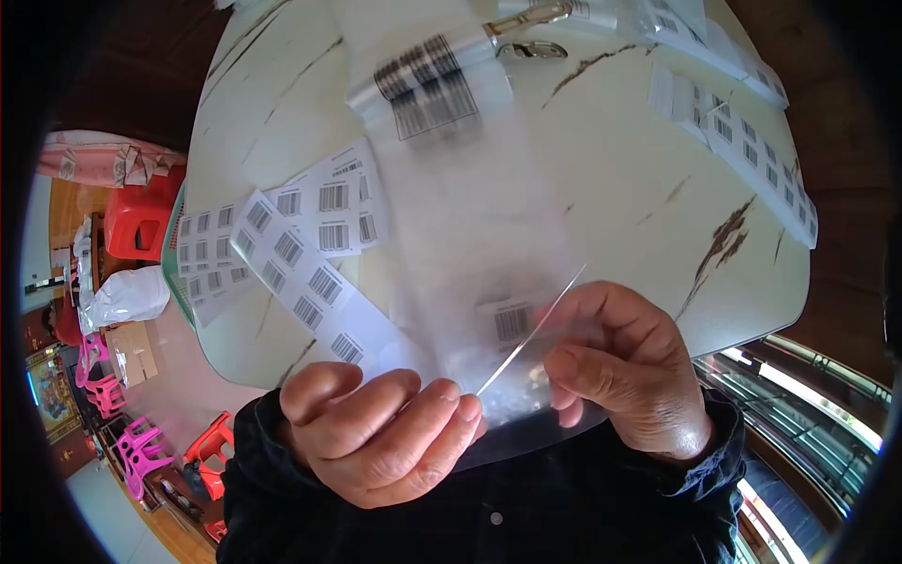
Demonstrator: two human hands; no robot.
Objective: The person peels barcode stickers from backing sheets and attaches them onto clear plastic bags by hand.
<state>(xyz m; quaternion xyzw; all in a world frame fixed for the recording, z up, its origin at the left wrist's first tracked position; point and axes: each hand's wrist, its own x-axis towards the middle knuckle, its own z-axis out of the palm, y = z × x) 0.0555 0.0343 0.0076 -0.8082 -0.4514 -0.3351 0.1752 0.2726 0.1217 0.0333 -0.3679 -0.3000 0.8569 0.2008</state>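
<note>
A long translucent plastic bag [470, 207] lies across the table toward my body. My left hand [385, 432] has its fingers curled at the bag's near left edge. On the bag's near right side, my right hand [629, 367] pinches the plastic between thumb and fingers. A thin shiny strip or edge [534, 336] runs slantwise between the hands. Beside it, a small barcode label [512, 321] shows on or through the plastic. Sheets of barcode labels [324, 282] lie left of the bag, partly behind my left hand.
Scissors or a similar metal tool [531, 23] and a rolled barcode-printed piece [427, 89] lie at the far side of the marbled table [611, 122]. More label sheets [742, 141] are at the right. Red stools [141, 221] stand on the floor at left.
</note>
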